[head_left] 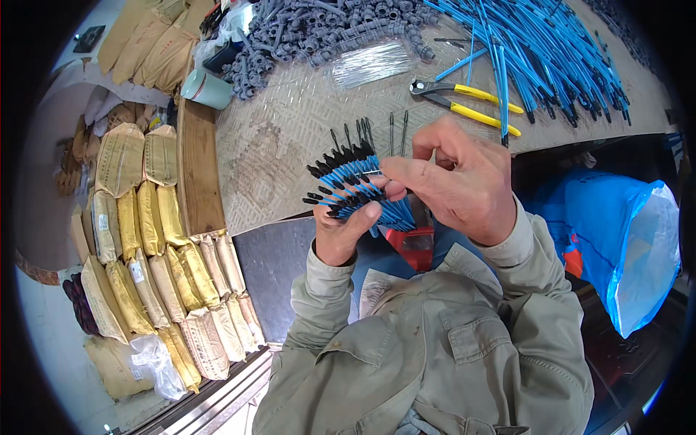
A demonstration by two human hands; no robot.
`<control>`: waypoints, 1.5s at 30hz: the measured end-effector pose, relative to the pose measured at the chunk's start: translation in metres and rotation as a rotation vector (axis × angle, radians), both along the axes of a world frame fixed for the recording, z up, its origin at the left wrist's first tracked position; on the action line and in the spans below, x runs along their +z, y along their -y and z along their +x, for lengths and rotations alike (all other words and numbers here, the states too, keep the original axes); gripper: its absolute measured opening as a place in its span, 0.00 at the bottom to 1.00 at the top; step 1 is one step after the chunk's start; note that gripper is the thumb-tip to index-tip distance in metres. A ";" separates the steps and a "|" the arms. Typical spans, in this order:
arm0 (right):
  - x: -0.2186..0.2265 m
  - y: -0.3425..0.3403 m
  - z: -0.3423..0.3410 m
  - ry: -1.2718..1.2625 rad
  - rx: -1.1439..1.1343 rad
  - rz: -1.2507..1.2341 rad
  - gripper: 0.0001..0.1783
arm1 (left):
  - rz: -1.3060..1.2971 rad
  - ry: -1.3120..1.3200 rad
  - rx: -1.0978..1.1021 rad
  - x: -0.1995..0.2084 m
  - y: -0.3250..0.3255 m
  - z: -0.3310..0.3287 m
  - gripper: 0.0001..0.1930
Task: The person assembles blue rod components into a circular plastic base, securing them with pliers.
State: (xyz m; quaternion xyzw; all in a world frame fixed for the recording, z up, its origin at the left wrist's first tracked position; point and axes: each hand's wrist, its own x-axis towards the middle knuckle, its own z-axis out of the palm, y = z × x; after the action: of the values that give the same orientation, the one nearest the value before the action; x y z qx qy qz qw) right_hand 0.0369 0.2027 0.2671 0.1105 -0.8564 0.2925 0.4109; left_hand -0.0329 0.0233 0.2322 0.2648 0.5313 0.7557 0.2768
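A fanned bundle of blue cables with black ends (338,174) is gripped in my left hand (339,238), its thumb pressed along the near side. The bundle's blue lengths run down to the right under my right hand. My right hand (467,181) is closed in a pinch at the bundle's right side, thumb and forefinger together. A thin silvery wire (371,172) shows at those fingertips, lying against the cables. Part of it is hidden by the fingers. Two loose black-tipped pieces (392,130) lie on the table just beyond the hands.
Beyond my hands, yellow-handled pliers (471,101) lie by a sheaf of silvery wires (372,64). Grey plastic fittings (326,29) and a large blue cable pile (554,54) cover the far table. A pale green cup (206,88), stacked packages (156,239) and a blue bag (609,239) flank me.
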 end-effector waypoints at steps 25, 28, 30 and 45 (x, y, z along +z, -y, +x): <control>-0.003 0.007 0.002 0.110 0.114 -0.168 0.15 | -0.012 -0.007 -0.054 0.005 0.000 -0.003 0.18; -0.002 0.003 0.001 0.116 0.135 -0.148 0.15 | -0.006 0.006 -0.063 0.007 -0.003 -0.002 0.18; 0.001 0.000 -0.003 0.098 0.161 -0.055 0.15 | -0.019 -0.023 -0.051 0.004 -0.001 -0.003 0.18; 0.006 -0.001 -0.010 0.020 0.214 0.033 0.16 | -0.050 -0.035 -0.020 0.002 0.003 -0.002 0.16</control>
State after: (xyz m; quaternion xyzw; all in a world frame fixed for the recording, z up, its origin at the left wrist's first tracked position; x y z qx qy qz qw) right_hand 0.0271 0.2033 0.2734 0.2050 -0.8485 0.3217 0.3668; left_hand -0.0350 0.0207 0.2346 0.2759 0.5522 0.7346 0.2815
